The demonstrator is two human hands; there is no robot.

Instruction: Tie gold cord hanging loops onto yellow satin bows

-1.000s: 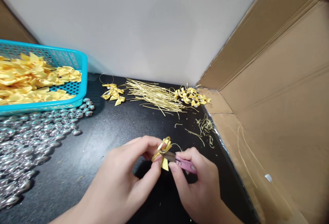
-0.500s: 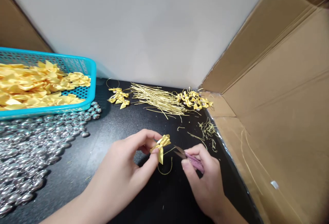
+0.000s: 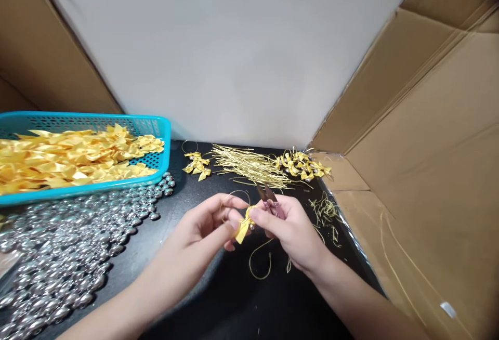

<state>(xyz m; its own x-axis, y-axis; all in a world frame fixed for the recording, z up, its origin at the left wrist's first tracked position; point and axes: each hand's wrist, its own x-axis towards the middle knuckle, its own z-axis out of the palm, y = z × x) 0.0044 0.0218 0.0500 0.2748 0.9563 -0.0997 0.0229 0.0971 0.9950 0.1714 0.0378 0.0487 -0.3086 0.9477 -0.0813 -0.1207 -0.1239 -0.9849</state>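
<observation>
Over the black table, my left hand [image 3: 202,228] and my right hand [image 3: 290,228] meet on a small yellow ribbon bow [image 3: 244,227]. Thumb and fingers of each hand pinch it from either side. A thin gold cord loop [image 3: 238,194] rises from the bow. My right hand also keeps small pink snips [image 3: 267,197] in its palm, blades pointing away from me. A cut piece of gold cord [image 3: 260,263] lies curled on the table below the hands.
A teal basket [image 3: 128,181] full of yellow bows stands at the left, with several silver beads [image 3: 66,257] spread before it. Gold cords [image 3: 249,163] and finished bows [image 3: 302,164] lie by the white wall. Cord trimmings [image 3: 325,210] lie near the cardboard panel [image 3: 429,184] on the right.
My right hand swung the snips away from the bow and moved left to pinch it too. A cut cord end dropped to the table. The view tilted up.
</observation>
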